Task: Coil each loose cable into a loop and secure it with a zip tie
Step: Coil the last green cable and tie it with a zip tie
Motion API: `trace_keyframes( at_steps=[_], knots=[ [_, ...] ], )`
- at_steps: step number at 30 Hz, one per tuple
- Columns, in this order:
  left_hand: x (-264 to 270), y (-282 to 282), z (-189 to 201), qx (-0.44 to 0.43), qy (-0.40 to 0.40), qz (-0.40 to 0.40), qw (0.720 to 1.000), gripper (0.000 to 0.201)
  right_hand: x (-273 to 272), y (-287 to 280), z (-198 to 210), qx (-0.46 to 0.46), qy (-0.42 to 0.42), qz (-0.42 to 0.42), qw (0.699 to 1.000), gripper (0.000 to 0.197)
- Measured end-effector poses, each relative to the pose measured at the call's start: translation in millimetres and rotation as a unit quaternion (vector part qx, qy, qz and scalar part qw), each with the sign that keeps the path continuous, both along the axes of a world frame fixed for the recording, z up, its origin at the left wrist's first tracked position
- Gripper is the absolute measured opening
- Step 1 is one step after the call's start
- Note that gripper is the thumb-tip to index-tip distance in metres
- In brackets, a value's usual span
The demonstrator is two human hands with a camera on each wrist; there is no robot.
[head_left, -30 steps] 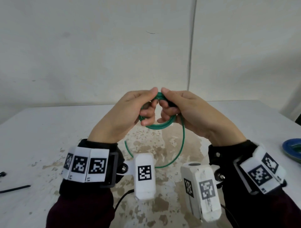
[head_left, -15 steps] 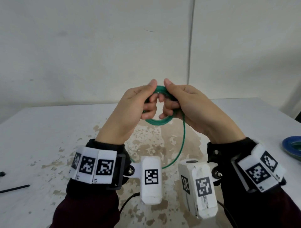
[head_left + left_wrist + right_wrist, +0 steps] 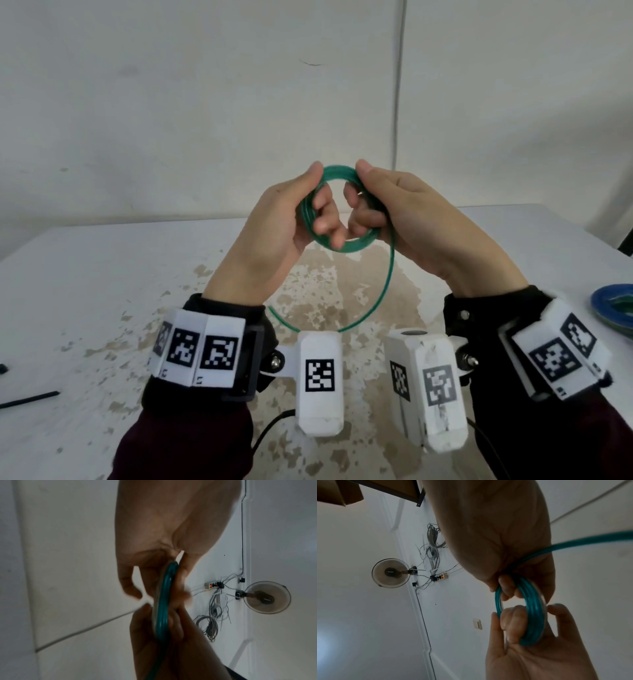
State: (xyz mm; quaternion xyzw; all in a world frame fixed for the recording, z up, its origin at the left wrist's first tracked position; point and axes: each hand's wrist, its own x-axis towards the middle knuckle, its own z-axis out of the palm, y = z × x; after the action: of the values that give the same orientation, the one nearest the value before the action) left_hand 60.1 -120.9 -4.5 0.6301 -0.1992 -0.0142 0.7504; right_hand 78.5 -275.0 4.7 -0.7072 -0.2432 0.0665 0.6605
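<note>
Both the left hand (image 3: 281, 222) and right hand (image 3: 407, 219) pinch the small green cable coil (image 3: 356, 245), raised above the bench (image 3: 102, 274). It looks light, thin and springy, its loose tail (image 3: 388, 284) hanging free. Best gripped across all the bundled turns, or they may spring apart.

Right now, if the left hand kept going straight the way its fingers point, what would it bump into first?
Probably the right hand: the left hand faces it across the green cable coil both hold, fingertips nearly touching.

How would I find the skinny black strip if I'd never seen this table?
Start at the white table and go to its near left edge, far from both hands. The black zip tie lies flat there: thin, straight and black, unlike the green cable, which is round and coiled.
</note>
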Motion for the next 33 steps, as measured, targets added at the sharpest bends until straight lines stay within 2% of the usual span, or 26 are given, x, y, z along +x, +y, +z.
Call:
trace_keyframes(
  at_steps=[2,4,7,9,13,15,19,22,24,26,30,33],
  knots=[
    [-2,4,1,0.055,0.007,-0.030,0.998,0.045,-1,-1,-1,-0.039,-0.023,0.004,0.999,0.040],
    [-4,5,1,0.081,-0.011,0.000,0.997,0.045,-2,2,-1,-0.047,-0.029,0.004,0.998,0.041],
    [-2,4,-2,0.030,-0.034,0.053,0.998,0.044,-3,7,0,-0.003,0.001,-0.017,1.000,0.043],
    [-1,3,-2,0.003,-0.031,0.044,0.999,0.044,-3,7,0,0.010,0.011,-0.018,1.000,0.043],
    [-4,8,2,0.056,-0.012,-0.026,0.998,0.043,-5,6,-2,-0.018,-0.019,0.001,1.000,0.043],
    [-6,10,1,0.087,-0.032,-0.007,0.996,0.042,-6,9,-3,-0.024,-0.022,0.002,0.999,0.043],
    [-3,13,1,0.040,-0.048,0.053,0.997,0.042,-3,13,-2,0.023,0.009,-0.004,1.000,0.042],
    [-3,13,3,0.036,-0.018,0.014,0.999,0.046,-3,8,-2,0.013,-0.003,0.017,1.000,0.040],
    [-6,12,3,0.081,-0.003,-0.021,0.997,0.047,-5,6,-2,-0.013,-0.016,0.030,0.999,0.039],
    [-7,8,1,0.103,-0.023,0.006,0.994,0.044,-4,7,-2,-0.018,-0.019,0.013,1.000,0.040],
    [-2,5,-3,0.028,-0.039,0.071,0.996,0.042,0,9,-3,0.040,0.002,-0.042,0.998,0.039],
    [-1,9,-2,0.019,-0.006,0.038,0.999,0.041,2,2,-3,0.016,-0.027,-0.026,0.999,0.037]
  ],
)
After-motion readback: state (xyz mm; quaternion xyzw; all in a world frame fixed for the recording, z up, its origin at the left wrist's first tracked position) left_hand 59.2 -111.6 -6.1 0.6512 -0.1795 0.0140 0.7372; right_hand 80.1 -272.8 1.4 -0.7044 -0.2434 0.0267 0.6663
